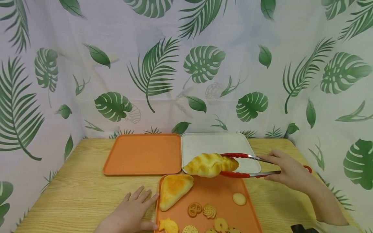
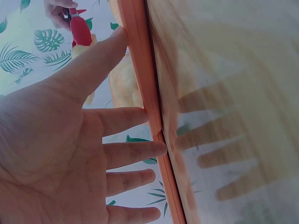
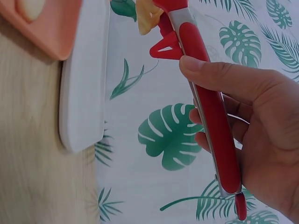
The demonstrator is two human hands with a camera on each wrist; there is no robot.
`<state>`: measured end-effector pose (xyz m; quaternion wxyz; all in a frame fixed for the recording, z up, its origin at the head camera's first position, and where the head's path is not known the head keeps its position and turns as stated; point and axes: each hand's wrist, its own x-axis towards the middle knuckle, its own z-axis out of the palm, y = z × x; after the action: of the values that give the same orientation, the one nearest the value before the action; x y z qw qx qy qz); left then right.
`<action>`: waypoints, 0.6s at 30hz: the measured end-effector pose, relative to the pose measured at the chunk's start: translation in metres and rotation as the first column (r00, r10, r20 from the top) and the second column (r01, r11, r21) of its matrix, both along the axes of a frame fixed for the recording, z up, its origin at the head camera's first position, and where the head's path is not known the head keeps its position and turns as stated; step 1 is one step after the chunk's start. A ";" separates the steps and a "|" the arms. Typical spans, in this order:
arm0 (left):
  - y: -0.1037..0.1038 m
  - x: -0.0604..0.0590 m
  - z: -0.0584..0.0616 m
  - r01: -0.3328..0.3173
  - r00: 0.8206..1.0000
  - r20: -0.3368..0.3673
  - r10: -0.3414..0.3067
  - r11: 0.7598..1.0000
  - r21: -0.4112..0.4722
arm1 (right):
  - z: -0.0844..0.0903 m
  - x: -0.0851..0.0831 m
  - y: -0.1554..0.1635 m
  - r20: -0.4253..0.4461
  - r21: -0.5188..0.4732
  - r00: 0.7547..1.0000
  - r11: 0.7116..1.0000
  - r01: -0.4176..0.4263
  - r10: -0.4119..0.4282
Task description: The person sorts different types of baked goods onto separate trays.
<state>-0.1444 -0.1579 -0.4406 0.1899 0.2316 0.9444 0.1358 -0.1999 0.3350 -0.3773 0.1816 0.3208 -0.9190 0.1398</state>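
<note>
I see my right hand (image 1: pixel 287 171) squeezing red tongs (image 1: pixel 247 165), clamped on a golden, ridged croissant (image 1: pixel 210 164); my left hand (image 1: pixel 131 212) lies flat on the tabletop (image 1: pixel 78 194).

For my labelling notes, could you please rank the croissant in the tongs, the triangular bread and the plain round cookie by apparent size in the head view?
1. croissant, though lifted nearer the camera
2. triangular bread, looks close in size
3. plain round cookie

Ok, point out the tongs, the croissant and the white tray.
tongs (image 1: pixel 247 175), head view, lower red arm
croissant (image 1: pixel 209 164), head view, middle of its crust
white tray (image 1: pixel 204 144), head view, bare surface near the back
</note>
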 end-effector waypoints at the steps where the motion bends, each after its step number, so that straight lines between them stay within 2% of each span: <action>1: 0.000 0.000 0.000 -0.001 1.000 0.002 0.001 1.000 0.000 | 0.002 -0.004 -0.004 0.003 0.001 1.000 1.000 -0.004 0.004; 5: -0.001 -0.001 0.000 -0.004 1.000 0.004 0.004 1.000 0.004 | 0.011 -0.021 -0.021 0.025 0.006 1.000 1.000 -0.008 0.008; 11: 0.000 -0.001 0.001 -0.001 1.000 -0.007 0.001 1.000 0.005 | 0.019 -0.053 -0.054 0.109 0.025 0.994 1.000 0.010 -0.013; 18: 0.001 -0.002 -0.002 -0.001 1.000 -0.013 0.001 1.000 -0.002 | 0.013 -0.091 -0.099 0.150 0.033 0.988 0.999 0.029 -0.033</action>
<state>-0.1467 -0.1574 -0.4429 0.1837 0.2320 0.9458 0.1336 -0.2914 0.2363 -0.3647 0.1090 0.2976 -0.9370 0.1469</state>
